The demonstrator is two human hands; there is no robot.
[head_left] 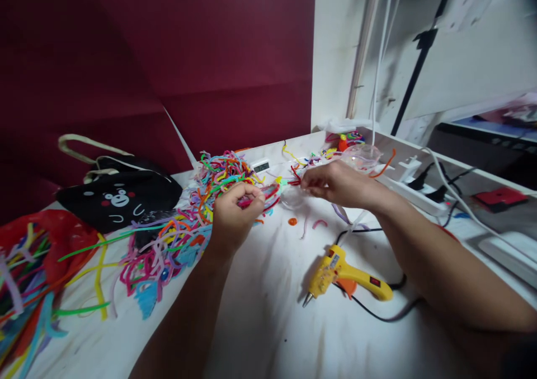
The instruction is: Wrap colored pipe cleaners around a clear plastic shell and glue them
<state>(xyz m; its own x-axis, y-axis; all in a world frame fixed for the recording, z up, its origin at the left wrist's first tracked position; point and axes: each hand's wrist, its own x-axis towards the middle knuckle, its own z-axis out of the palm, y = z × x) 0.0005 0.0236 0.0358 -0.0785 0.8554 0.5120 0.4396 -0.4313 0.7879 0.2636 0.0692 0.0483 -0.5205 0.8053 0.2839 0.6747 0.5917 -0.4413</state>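
Behind the white table (268,312), a dark red sheet (210,43) is seen; the left side of the table is covered by a big messy heap of fuzzy sticks (188,228) in many colors. A black bag (96,194) with a face printed on it is set behind the heap; more sticks are held in a red plastic bag (65,250) at the far left. The left hand (235,214) is closed, with red and pink fuzzy sticks (272,191) clamped in its fingers, above the table and beside the heap; the right hand (333,180) is held near their other end, with its fingers bent, but whether anything is pinched there cannot be told. A yellow glue gun (335,272) is laid below the right hand, its tip pointed down and left; between the hands, a small yellow-green piece (281,182) is seen; an orange dot (292,221) is seen on the table.
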